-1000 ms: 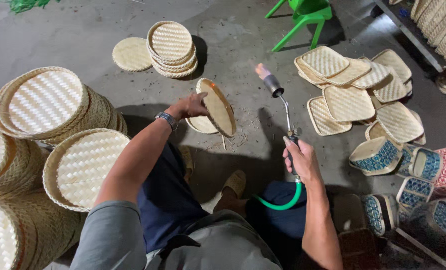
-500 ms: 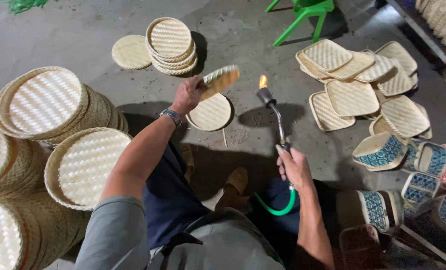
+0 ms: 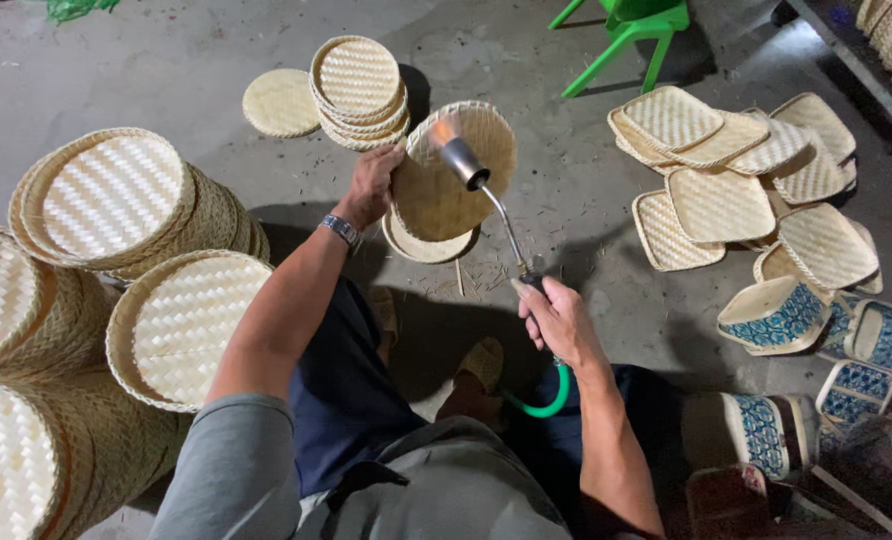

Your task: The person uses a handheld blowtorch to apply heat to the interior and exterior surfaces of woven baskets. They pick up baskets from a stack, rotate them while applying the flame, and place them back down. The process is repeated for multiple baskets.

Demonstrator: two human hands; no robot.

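- Gripped by its rim in the left hand [image 3: 371, 185], the round woven bamboo tray [image 3: 456, 170] stands tilted on edge, its inner face turned toward the person; the fingers curl shut over the rim at the tray's 9 o'clock side.
- Closed around the handle, the right hand [image 3: 558, 322] holds the long metal gas torch [image 3: 486, 200], with a green hose [image 3: 544, 400] looping from below the fist.
- Torch's long axis runs from the fist up toward 11 o'clock; its nozzle points at the tray's upper face, where a small orange flame [image 3: 443, 130] shows.
- Tray is held above another flat round tray [image 3: 421, 245] lying on the grey concrete floor [image 3: 166, 60], just ahead of the person's sandalled feet.
- At 12 o'clock sits a short stack of round trays [image 3: 358, 90] beside 1 single flat disc [image 3: 281, 102].
- At 9 o'clock stand tall stacks of large round woven baskets [image 3: 116, 200].
- At 3 o'clock lies a heap of rectangular woven trays [image 3: 736, 170], with blue-patterned baskets [image 3: 776, 315] nearer the person.
- A green plastic stool [image 3: 631, 30] stands at 1 o'clock.
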